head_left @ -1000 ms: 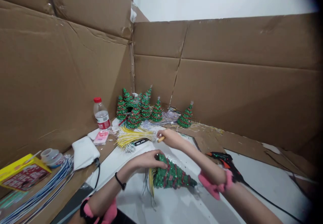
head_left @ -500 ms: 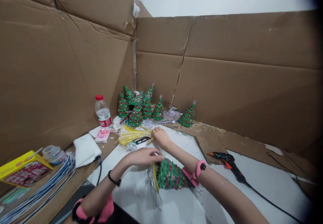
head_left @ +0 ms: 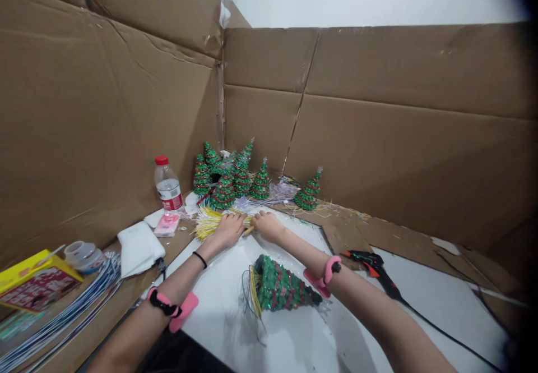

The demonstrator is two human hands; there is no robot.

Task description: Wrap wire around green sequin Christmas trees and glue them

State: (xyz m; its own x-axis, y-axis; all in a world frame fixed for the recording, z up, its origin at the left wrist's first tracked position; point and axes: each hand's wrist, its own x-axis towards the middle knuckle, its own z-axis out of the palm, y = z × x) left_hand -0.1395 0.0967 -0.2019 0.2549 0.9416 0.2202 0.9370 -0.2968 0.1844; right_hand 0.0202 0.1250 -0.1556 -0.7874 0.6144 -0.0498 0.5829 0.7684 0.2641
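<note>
A bundle of thin yellow and white wires [head_left: 205, 224] lies at the back of the white work surface [head_left: 218, 317]. My left hand [head_left: 230, 228] rests over its middle, fingers curled down onto the strands. At the right end of the bundle, my right hand [head_left: 267, 226] has its fingers pinched together on the wires; the fingertips are partly hidden. A tan stick [head_left: 249, 230] pokes out between the two hands. Nearer to me, a green beaded Christmas tree [head_left: 283, 286] with red garland lies on its side, loose wires [head_left: 253, 294] trailing from its base.
Several finished trees [head_left: 225, 185] stand in the back corner, with one tree [head_left: 310, 190] apart. A glue gun [head_left: 374, 266] and its cord lie right. At left are a bottle [head_left: 168, 188], white pad [head_left: 140, 248], yellow box [head_left: 40, 280] and blue-white wires [head_left: 79, 311]. Cardboard walls [head_left: 378, 137] enclose the back.
My left hand has moved from above the lying tree up and back onto the wire bundle, covering the black-handled cutter seen there before. My right hand stays at the bundle's end.
</note>
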